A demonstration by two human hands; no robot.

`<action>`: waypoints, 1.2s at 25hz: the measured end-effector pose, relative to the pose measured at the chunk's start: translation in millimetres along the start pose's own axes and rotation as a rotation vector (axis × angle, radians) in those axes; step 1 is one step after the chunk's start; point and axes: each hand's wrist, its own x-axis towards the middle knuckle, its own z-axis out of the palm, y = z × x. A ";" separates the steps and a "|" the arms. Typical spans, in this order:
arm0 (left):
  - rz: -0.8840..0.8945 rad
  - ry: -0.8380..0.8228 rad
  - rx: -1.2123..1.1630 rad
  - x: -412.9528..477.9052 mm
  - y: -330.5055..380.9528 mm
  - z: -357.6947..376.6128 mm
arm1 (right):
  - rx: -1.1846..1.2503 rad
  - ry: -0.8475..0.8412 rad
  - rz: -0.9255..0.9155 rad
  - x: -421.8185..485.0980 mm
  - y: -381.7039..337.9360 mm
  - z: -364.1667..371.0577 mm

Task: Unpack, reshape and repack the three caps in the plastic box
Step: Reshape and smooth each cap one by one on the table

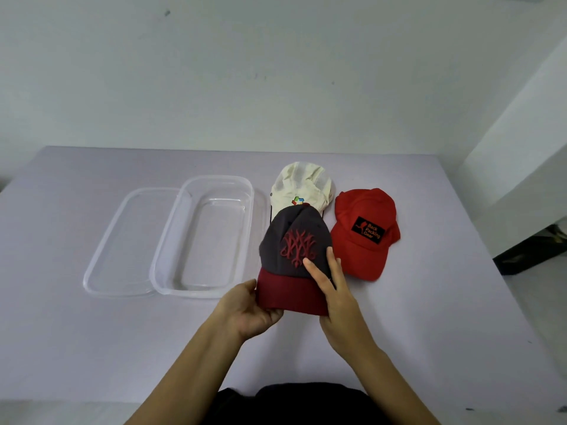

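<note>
A dark grey cap point(285, 240) with a maroon brim and a red emblem is held in front of me, above the table. My left hand point(248, 308) grips the brim's left edge from below. My right hand point(331, 289) holds the brim's right side, fingers lying on the crown. A cream cap point(302, 185) lies behind it, partly covered. A red cap point(365, 231) with a black patch lies flat to the right. The clear plastic box point(171, 240) stands empty at the left.
The box's clear lid point(119, 240) lies flat on the table, tucked against the box's left side. The lilac table point(92, 348) ends at a white wall behind. A dark object point(527, 250) sits on the floor beyond the right edge.
</note>
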 end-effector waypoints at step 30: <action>2.091 0.201 1.618 19.1 -36.2 -11.6 | -0.345 0.396 -0.219 4.1 -10.5 -10.9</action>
